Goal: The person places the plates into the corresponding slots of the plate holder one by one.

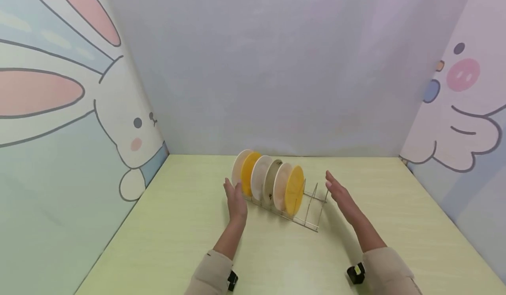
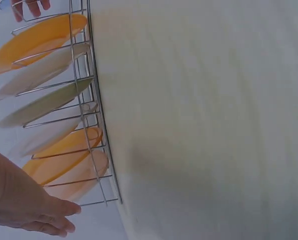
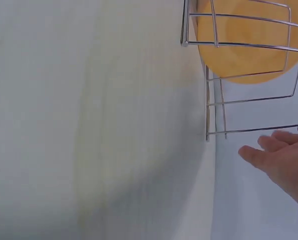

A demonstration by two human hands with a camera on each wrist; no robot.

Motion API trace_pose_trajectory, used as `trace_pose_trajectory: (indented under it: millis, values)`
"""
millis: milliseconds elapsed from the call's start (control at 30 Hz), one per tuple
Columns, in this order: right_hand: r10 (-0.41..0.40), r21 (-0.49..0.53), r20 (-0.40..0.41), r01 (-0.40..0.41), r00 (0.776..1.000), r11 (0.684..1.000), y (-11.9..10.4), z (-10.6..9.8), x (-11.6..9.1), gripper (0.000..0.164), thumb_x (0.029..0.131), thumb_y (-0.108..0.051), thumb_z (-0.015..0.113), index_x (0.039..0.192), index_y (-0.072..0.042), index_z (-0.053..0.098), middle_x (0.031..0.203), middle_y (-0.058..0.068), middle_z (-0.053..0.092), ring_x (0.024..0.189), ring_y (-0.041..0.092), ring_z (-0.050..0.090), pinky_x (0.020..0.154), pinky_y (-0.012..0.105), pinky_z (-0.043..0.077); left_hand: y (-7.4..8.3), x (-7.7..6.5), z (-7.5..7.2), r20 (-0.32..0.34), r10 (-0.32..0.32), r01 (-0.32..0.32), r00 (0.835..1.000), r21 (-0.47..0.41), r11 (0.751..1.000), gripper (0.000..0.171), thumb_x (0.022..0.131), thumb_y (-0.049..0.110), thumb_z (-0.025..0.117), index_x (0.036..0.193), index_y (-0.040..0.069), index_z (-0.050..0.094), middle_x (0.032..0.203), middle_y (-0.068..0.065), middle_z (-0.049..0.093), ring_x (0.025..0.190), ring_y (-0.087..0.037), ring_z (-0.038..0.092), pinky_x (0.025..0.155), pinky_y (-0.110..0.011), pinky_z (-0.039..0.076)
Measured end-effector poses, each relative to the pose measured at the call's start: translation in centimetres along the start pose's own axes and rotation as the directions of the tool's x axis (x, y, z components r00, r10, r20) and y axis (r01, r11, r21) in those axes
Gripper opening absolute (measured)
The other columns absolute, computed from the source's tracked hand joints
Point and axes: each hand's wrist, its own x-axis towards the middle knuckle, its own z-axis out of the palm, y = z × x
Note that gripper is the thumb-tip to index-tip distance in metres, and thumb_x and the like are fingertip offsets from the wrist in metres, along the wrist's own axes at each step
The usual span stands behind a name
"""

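Note:
A wire dish rack (image 1: 310, 224) stands on the table, holding several plates on edge in a row. Nearest its right end is a yellow plate (image 1: 294, 190); beside it come a pale pink plate (image 1: 281, 187), a grey-green plate (image 1: 272, 183), a white plate (image 1: 258, 178), an orange-yellow plate (image 1: 248, 174) and a pale plate (image 1: 238, 167) at the left. My left hand (image 1: 236, 203), fingers extended, is beside the rack's left end. At the right end, my right hand (image 1: 345, 200) has its fingers straight, close to the wires (image 3: 261, 129). Neither hand holds anything.
The light wooden table (image 1: 166, 224) reaches a plain grey backdrop (image 1: 269, 66). Side panels with a cartoon rabbit (image 1: 122, 110) and another cartoon animal (image 1: 454, 119) flank it. The rack's right-end slots hold no plates.

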Motion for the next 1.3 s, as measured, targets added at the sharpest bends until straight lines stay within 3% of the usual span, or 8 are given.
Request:
trace_pose_trajectory:
  millis: [200, 433, 700, 900, 1100, 1300]
  values:
    - [0.012, 0.141, 0.117, -0.029, 0.993, 0.990, 0.7, -0.5, 1.1, 0.058, 0.102, -0.039, 0.011, 0.149, -0.007, 0.001, 0.149, 0.026, 0.006, 0.134, 0.046, 0.007, 0.100, 0.066, 0.003, -0.7, -0.2, 1.5, 0.026, -0.008, 0.009, 1.000, -0.007, 1.000, 0.072, 0.096, 0.044, 0.036, 0.149, 0.005, 0.006, 0.153, -0.015, 0.000, 0.138, -0.028, 0.002, 0.110, -0.043, 0.005]
    - [-0.020, 0.153, 0.145, -0.003, 0.989, 0.988, 0.8, -0.8, 0.7, 0.058, 0.102, -0.037, 0.008, 0.147, 0.000, 0.006, 0.148, 0.029, 0.008, 0.132, 0.048, 0.009, 0.099, 0.067, 0.003, -1.0, 0.1, 1.9, 0.022, 0.003, -0.003, 1.000, -0.006, 1.000, 0.071, 0.096, 0.042, 0.038, 0.149, 0.006, 0.009, 0.153, -0.015, 0.005, 0.138, -0.028, 0.006, 0.109, -0.044, 0.007]
    - [0.009, 0.148, 0.207, -0.040, 0.978, 0.988, 0.1, 0.3, -1.6, 0.056, 0.103, -0.034, 0.012, 0.147, 0.000, 0.005, 0.148, 0.029, 0.004, 0.132, 0.049, 0.007, 0.100, 0.066, 0.004, -1.5, 2.4, 1.8, 0.036, 0.111, -0.113, 0.993, 0.084, 0.990, 0.066, 0.095, 0.034, 0.041, 0.145, -0.003, 0.019, 0.146, -0.021, 0.028, 0.133, -0.035, 0.024, 0.107, -0.046, 0.018]
    - [0.044, 0.164, 0.264, -0.090, 0.964, 0.982, -1.5, 2.6, -4.0, 0.055, 0.103, -0.035, 0.010, 0.148, -0.006, -0.001, 0.149, 0.028, -0.001, 0.134, 0.047, 0.002, 0.102, 0.062, 0.001, -1.6, 4.5, 0.8, 0.098, 0.036, -0.051, 0.995, 0.154, 0.987, 0.069, 0.094, 0.045, 0.037, 0.148, 0.005, 0.019, 0.148, -0.017, 0.026, 0.134, -0.035, 0.023, 0.107, -0.048, 0.017]
    - [0.045, 0.154, 0.312, -0.098, 0.949, 0.983, -2.2, 3.9, -5.3, 0.055, 0.102, -0.035, 0.007, 0.149, -0.008, -0.004, 0.149, 0.029, -0.002, 0.134, 0.045, 0.000, 0.103, 0.060, 0.004, -2.0, 6.0, 0.2, 0.152, 0.025, -0.055, 0.988, 0.195, 0.979, 0.069, 0.095, 0.047, 0.034, 0.148, 0.005, 0.019, 0.149, -0.014, 0.024, 0.135, -0.033, 0.021, 0.107, -0.049, 0.016]
    - [0.015, 0.193, 0.278, -0.071, 0.960, 0.979, -2.1, 2.8, -4.6, 0.055, 0.103, -0.033, 0.007, 0.147, -0.003, -0.005, 0.148, 0.029, -0.002, 0.133, 0.047, 0.001, 0.101, 0.064, 0.007, -1.4, 5.6, -0.3, 0.110, -0.017, -0.007, 0.994, 0.220, 0.976, 0.067, 0.095, 0.048, 0.033, 0.148, 0.010, 0.020, 0.149, -0.013, 0.026, 0.134, -0.034, 0.022, 0.107, -0.049, 0.016]
